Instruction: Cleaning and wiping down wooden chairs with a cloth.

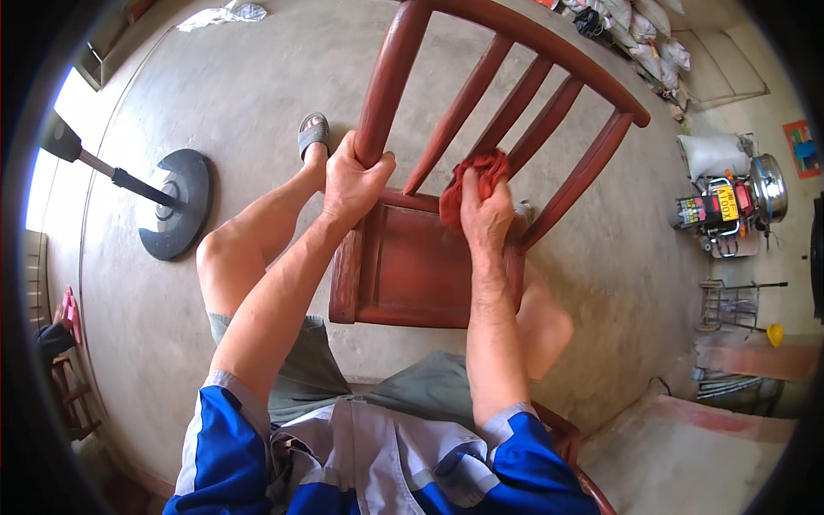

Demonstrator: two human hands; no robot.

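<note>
A reddish-brown wooden chair (pixel 421 266) stands between my knees, its slatted back rising away from me. My left hand (pixel 354 182) is wrapped round the lower part of the chair's left back post (pixel 390 81). In my right hand (pixel 486 210) is a bunched red cloth (pixel 475 176), pressed against the foot of the back slats (pixel 524 103), just above the seat. The cloth hides the lower ends of some slats. Worn, paler patches show along the seat's left edge.
A round black stand base (pixel 199 202) with a pole is on the concrete floor to the left. Stuffed sacks (pixel 635 26) lie at the far right. A motorbike (pixel 730 206) and a metal rack (pixel 730 307) stand on the right. Part of another red wooden seat (pixel 562 433) shows beneath me.
</note>
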